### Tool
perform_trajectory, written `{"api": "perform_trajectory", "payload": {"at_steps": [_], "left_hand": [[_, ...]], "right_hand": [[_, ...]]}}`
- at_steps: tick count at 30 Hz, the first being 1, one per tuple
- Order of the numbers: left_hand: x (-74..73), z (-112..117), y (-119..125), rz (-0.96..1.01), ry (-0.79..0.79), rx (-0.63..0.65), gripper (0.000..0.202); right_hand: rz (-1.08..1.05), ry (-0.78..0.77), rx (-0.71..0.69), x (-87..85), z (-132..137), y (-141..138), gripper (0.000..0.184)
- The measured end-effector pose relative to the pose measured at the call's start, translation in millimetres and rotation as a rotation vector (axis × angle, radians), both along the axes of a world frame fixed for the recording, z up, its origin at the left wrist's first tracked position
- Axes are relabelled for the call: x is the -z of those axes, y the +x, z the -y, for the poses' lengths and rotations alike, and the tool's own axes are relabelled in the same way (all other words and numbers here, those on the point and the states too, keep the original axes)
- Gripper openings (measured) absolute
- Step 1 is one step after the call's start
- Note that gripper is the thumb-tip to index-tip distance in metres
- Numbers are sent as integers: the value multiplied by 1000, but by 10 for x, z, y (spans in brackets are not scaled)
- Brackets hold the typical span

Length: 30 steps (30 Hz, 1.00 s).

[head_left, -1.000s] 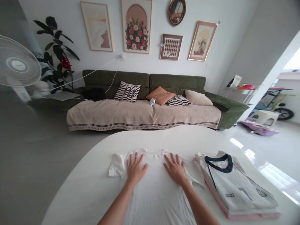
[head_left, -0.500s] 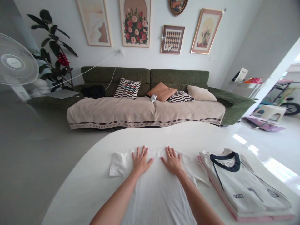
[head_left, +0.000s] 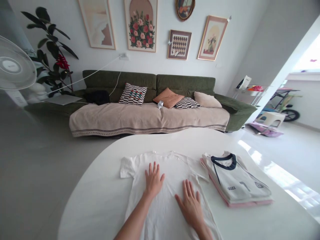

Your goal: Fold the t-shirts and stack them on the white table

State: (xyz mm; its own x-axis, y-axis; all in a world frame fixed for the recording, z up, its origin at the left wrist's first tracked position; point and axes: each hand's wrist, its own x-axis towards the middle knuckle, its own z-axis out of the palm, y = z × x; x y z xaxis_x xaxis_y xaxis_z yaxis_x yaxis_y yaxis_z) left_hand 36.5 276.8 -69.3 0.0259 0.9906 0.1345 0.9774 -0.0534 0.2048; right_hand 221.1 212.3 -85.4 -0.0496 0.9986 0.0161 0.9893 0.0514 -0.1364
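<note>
A white T-shirt (head_left: 170, 170) lies spread flat on the white oval table (head_left: 100, 200), collar pointing away from me. My left hand (head_left: 153, 180) rests flat on the shirt's chest, fingers spread. My right hand (head_left: 191, 203) lies flat on the shirt lower down and to the right, fingers apart. Neither hand holds anything. To the right sits a stack of folded shirts (head_left: 236, 183), the top one white with a dark collar, pink ones beneath.
Beyond the table stands a green sofa (head_left: 155, 100) with a beige cover and several cushions. A white fan (head_left: 15, 66) and a leafy plant (head_left: 53, 53) are at the left. Framed pictures hang on the wall. A stool (head_left: 270, 118) is at the right.
Both hands have slid down the shirt toward me, the right one farther than the left. The camera view has shifted, showing more of the table.
</note>
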Motion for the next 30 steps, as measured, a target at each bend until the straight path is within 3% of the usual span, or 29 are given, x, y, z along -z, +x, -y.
{"api": "perform_trajectory", "payload": {"at_steps": [5,10,15,19,30], "left_hand": [[47,820,48,18,-12,28,54],[-74,1332,-151,-2,-69,-48,55],[-77,1763,-353,-23,-48,-74,58],[-63,1916,-493,-30,-34,-55,58],[-61,1995,-661,-60,17,23,58]], "right_hand": [[41,1,19,-33,252,373,73],[77,6,77,-143,414,394,73],[41,-5,49,-98,770,332,73],[26,-6,80,-40,920,383,73],[29,-28,66,-46,921,472,71]]}}
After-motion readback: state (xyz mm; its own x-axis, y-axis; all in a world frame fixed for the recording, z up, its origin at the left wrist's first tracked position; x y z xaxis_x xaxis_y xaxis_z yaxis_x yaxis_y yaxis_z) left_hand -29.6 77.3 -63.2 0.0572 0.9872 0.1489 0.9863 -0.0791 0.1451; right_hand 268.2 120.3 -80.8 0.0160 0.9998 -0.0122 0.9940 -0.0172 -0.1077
